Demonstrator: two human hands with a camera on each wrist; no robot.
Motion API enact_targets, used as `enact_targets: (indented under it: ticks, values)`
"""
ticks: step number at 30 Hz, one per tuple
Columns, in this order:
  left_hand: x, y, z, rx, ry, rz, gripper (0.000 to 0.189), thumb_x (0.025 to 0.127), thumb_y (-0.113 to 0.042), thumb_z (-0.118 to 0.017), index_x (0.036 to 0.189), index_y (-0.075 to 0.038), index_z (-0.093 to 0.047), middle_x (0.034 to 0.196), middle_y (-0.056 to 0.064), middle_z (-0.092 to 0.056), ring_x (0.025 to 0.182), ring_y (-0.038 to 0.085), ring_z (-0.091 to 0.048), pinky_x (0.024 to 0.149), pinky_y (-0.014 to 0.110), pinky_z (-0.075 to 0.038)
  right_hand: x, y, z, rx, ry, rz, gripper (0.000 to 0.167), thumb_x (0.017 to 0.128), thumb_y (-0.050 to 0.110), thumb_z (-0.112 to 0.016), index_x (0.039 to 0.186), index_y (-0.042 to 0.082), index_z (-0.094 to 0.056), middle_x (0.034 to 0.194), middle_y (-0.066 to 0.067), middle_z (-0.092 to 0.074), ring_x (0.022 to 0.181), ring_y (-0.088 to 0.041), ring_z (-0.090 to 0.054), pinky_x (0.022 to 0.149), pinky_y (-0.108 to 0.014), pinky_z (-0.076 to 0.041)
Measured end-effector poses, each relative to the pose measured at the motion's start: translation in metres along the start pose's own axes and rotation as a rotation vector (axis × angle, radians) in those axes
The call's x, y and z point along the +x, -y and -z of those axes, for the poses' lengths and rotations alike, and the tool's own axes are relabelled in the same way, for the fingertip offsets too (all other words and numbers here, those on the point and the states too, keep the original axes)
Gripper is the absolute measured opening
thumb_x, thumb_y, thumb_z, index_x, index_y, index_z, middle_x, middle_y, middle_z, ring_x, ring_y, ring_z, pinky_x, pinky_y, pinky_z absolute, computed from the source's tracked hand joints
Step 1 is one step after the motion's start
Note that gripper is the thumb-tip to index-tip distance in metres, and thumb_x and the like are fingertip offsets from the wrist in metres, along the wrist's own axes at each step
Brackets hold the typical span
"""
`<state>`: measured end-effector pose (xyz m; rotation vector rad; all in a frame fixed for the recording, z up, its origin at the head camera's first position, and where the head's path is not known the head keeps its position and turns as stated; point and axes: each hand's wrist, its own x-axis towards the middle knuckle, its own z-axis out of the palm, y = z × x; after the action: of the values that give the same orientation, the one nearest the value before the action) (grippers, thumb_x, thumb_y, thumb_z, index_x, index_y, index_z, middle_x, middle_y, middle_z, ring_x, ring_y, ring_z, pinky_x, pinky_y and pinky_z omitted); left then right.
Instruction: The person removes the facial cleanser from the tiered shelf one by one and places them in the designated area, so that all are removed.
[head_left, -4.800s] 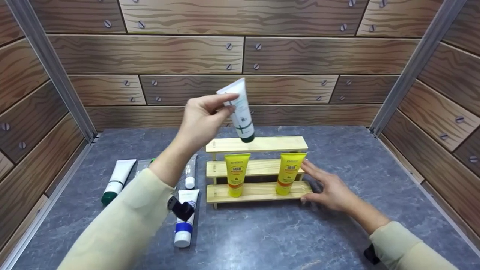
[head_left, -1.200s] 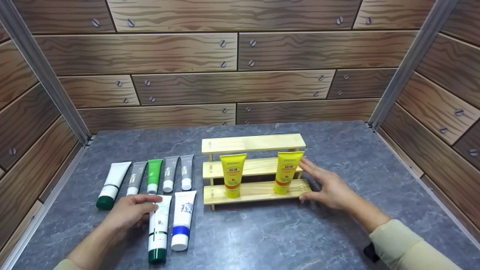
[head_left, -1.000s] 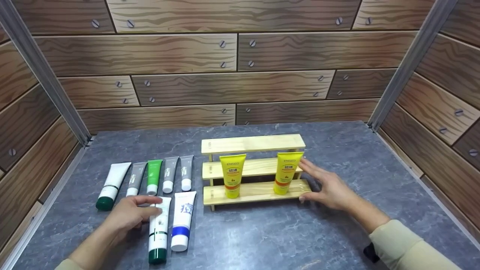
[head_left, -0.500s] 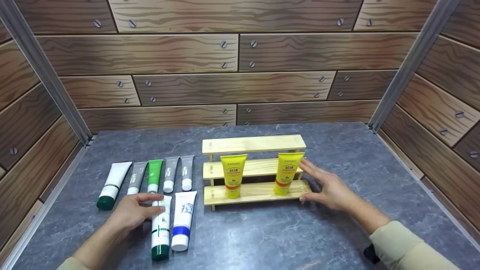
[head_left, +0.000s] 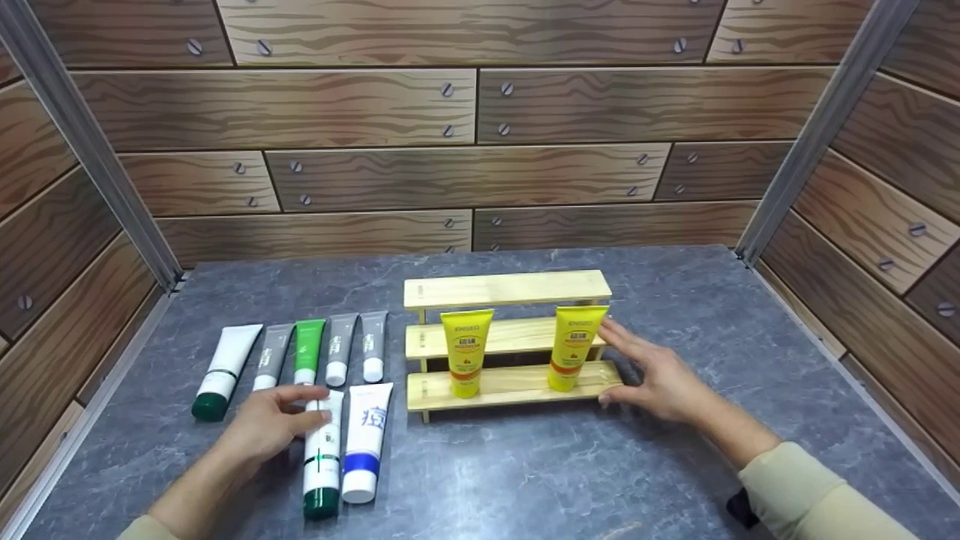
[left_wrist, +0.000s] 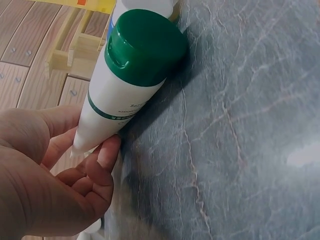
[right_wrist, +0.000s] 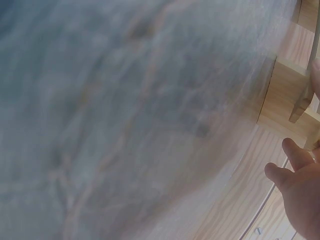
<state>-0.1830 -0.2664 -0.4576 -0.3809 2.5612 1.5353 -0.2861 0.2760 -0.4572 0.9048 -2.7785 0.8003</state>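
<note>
In the head view my left hand (head_left: pixel 264 424) pinches the upper end of a white tube with a dark green cap (head_left: pixel 322 469). This tube lies beside a white tube with a blue band (head_left: pixel 363 442). From the left wrist, the green cap (left_wrist: pixel 147 47) points away from the thumb and fingers. My right hand (head_left: pixel 660 382) rests at the right end of a three-step wooden rack (head_left: pixel 517 384), thumb at the lowest shelf's front edge, fairly straight fingers beside the middle shelf. On the lowest shelf stand two yellow tubes, a left one (head_left: pixel 466 352) and a right one (head_left: pixel 576 347).
Left of the rack lies a row of tubes: another white one with a green cap (head_left: pixel 227 371), a bright green one (head_left: pixel 308 351), and grey ones, the rightmost grey tube (head_left: pixel 373 345) nearest the rack. Wood-patterned walls (head_left: pixel 420 176) enclose the grey tabletop (head_left: pixel 510 476).
My left hand has brought the green-capped white tube from above the rack down to the table at left, beside the blue-banded tube, then nudged it slightly right. My right hand stays at the rack.
</note>
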Motion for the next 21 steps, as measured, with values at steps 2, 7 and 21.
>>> enact_targets:
  ticks: [2, 7, 21]
  values:
    - [0.0, -0.0003, 0.0004, 0.009, -0.002, -0.003, 0.044, 0.092, -0.017, -0.083, 0.133, -0.005, -0.074, 0.127, 0.021, -0.071, 0.111, 0.03, -0.065, 0.083, 0.038, -0.057, -0.0001, -0.0001, -0.0003, 0.0, -0.002, 0.0, 0.102, 0.08, 0.043, -0.092, 0.165, 0.02, -0.04, 0.17, -0.011, -0.031, 0.146, -0.049, -0.041, 0.116, -0.07, -0.031]
    - [-0.0001, 0.0006, 0.0023, 0.024, 0.002, -0.01, 0.043, 0.093, -0.017, -0.082, 0.134, -0.004, -0.073, 0.137, 0.026, -0.065, 0.123, 0.036, -0.061, 0.091, 0.044, -0.057, -0.0006, 0.0005, 0.0002, -0.005, 0.002, -0.014, 0.104, 0.079, 0.04, -0.093, 0.165, 0.022, -0.039, 0.17, -0.012, -0.031, 0.147, -0.049, -0.041, 0.116, -0.071, -0.03]
    - [0.0004, 0.0062, 0.0075, 0.038, -0.013, -0.022, 0.041, 0.094, -0.015, -0.081, 0.131, -0.001, -0.073, 0.134, 0.026, -0.068, 0.123, 0.038, -0.062, 0.095, 0.046, -0.056, 0.0001, 0.0015, 0.001, 0.002, 0.039, -0.056, 0.107, 0.078, 0.04, -0.093, 0.167, 0.025, -0.035, 0.172, -0.011, -0.028, 0.149, -0.047, -0.037, 0.118, -0.069, -0.028]
